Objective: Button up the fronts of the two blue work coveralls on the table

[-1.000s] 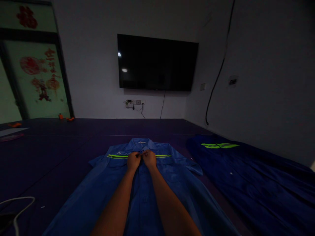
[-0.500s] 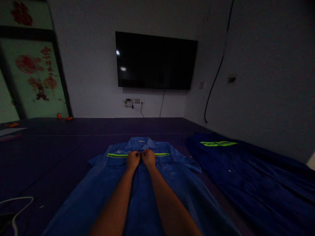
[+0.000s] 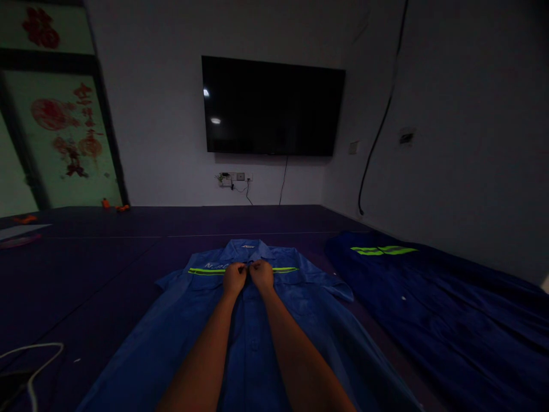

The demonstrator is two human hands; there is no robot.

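A blue work shirt with a yellow-green reflective stripe across the chest lies flat, front up, on the dark floor mat. Its collar points away from me. My left hand and my right hand sit side by side on the chest at the stripe. Both are closed in pinches on the shirt's front opening, knuckles nearly touching. What lies between the fingertips is too small and dark to make out.
A second, darker blue garment with the same stripe lies to the right, along the wall. A black television hangs on the far wall above a socket. A white cable loops at the lower left. Small orange items lie by the door.
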